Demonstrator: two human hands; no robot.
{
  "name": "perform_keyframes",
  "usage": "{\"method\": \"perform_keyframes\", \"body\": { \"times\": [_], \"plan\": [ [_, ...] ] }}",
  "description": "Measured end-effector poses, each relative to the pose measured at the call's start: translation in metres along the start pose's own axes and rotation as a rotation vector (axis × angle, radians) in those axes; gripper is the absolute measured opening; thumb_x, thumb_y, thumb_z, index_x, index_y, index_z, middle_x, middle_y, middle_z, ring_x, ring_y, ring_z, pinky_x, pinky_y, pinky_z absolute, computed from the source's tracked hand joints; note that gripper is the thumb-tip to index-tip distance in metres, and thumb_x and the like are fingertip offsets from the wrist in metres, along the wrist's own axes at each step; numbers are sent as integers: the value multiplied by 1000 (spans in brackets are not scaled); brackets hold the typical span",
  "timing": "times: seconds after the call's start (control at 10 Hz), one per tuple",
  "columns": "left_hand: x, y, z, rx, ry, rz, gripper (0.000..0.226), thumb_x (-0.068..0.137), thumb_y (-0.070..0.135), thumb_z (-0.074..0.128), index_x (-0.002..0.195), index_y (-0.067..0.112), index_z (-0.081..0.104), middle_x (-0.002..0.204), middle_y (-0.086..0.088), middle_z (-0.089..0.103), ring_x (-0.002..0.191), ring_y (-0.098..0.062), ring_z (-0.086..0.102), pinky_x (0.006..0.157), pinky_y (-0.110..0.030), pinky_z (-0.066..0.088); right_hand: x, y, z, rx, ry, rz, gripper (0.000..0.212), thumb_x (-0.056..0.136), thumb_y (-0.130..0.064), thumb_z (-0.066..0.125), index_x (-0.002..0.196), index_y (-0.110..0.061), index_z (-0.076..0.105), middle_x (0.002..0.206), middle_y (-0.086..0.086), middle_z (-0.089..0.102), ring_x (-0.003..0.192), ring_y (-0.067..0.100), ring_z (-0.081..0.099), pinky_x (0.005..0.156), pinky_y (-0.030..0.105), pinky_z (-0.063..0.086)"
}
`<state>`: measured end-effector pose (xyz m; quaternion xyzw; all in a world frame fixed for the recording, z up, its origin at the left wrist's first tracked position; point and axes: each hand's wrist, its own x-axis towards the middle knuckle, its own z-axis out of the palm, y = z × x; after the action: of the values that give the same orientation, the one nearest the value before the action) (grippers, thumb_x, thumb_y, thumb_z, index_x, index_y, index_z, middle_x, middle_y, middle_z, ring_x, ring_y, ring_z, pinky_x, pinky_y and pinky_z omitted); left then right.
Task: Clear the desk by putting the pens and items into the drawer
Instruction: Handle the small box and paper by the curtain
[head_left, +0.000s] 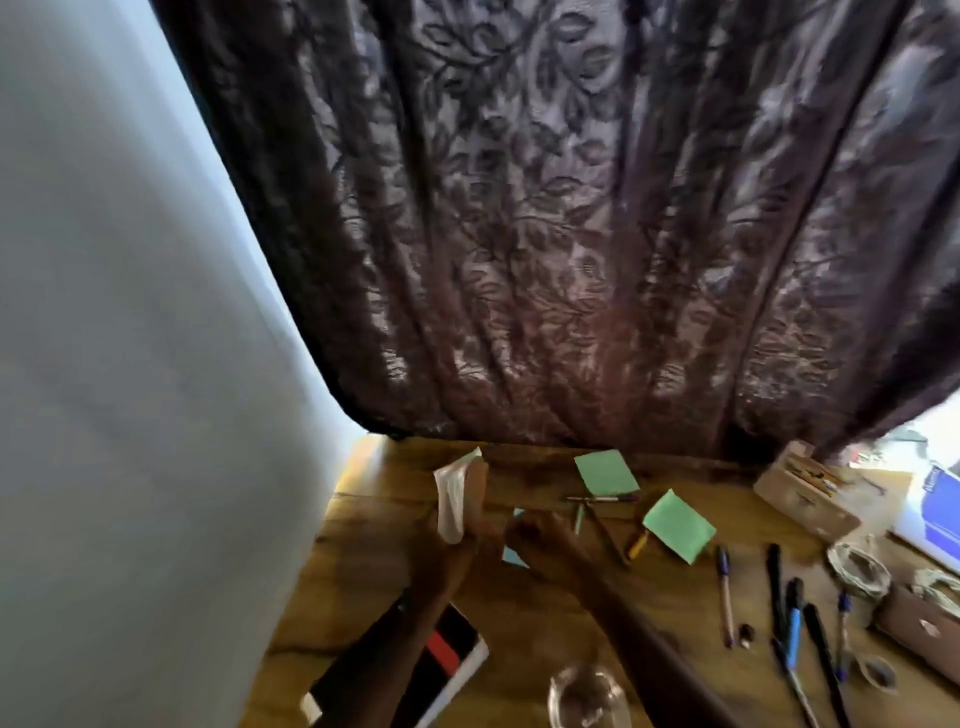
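The person is at the gathering stage: nothing seems put away yet, and no drawer is in view. The left hand (475, 512) is raised off the desk (519, 623), fingers pinched on a small stack of pale paper slips (451, 499) that hang bent from the grip. The right hand (540, 535) lies close beside it, low over a blue slip (514, 556), but it is dark and blurred, so I cannot tell whether its fingers are spread or closed on anything.

Just beyond the right hand lie two green notes (605, 472), a thin pen (602, 499) between them, and a short yellow-brown stub (638, 544). Further to its right is a loose row of pens (784, 618), mostly lying lengthwise. Under the left forearm sits a dark notebook (441, 660), and a glass dish (589, 696) rests beneath the right forearm.

I judge the next move is to add the blue slip to the stack, then reach for the green notes. The slips are flimsy, so a firm pinch matters.
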<state>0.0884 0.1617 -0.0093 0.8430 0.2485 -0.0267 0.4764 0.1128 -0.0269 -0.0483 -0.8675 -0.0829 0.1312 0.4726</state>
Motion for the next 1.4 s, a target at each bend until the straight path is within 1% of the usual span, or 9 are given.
{"method": "perform_keyframes", "body": {
  "times": [0.1,0.2,0.3,0.5,0.6,0.7,1.0,1.2,1.4],
  "plan": [
    [31,-12,-32,-50,33,-69,54,84,28,80,128,4,59,114,-13,65,114,-35,63,81,-27,42,12,-41,9,-93,23,38,6,82,-27,73,84,-30,78,81,-27,70,83,-4,67,75,24,50],
    [54,-27,-56,-151,101,-100,52,77,22,79,123,8,60,111,-21,64,111,-41,63,85,-38,45,17,-58,18,-114,-4,30,20,84,-25,74,78,-43,71,81,-41,65,85,-15,63,75,7,41],
    [83,-42,-76,-110,115,-143,59,82,10,80,135,0,56,127,-27,60,121,-45,56,100,-46,41,28,-67,27,-69,-43,32,12,81,-46,63,77,-57,67,92,-23,73,93,-3,68,82,14,47],
    [128,-99,-96,22,219,-144,76,73,54,57,135,11,60,124,-20,65,115,-40,61,99,-46,49,36,-82,45,-10,-99,105,34,96,-3,60,78,-30,72,75,-36,68,77,-16,63,71,2,41],
    [122,-91,-103,25,265,-121,72,75,59,52,132,17,61,120,-15,65,113,-37,61,96,-44,50,41,-80,52,-18,-116,106,28,92,-11,68,76,-34,67,79,-19,72,80,-16,63,74,4,44],
    [121,-91,-101,17,273,-107,78,73,59,50,136,14,59,126,-19,63,117,-40,58,99,-47,48,45,-79,56,-35,-135,94,17,91,-19,69,80,-32,70,93,-5,75,82,-16,63,74,4,44],
    [122,-87,-104,78,243,-76,84,69,47,56,137,-2,57,128,-27,62,122,-47,55,106,-52,43,45,-74,57,-48,-187,128,9,92,-23,68,95,-22,76,96,-11,73,79,-21,60,73,1,42],
    [109,-83,-101,160,287,-117,97,75,39,84,151,2,36,147,-24,46,136,-42,44,107,-57,44,34,-78,41,-39,-157,93,9,92,-24,68,94,-24,77,99,-11,75,95,1,68,81,13,49],
    [60,-72,-80,138,381,100,82,74,32,84,142,13,41,140,-17,51,130,-37,49,102,-57,49,5,-57,14,-78,-14,85,12,89,-22,73,94,-13,79,97,-1,77,90,6,71,79,28,55]
  ]
}}
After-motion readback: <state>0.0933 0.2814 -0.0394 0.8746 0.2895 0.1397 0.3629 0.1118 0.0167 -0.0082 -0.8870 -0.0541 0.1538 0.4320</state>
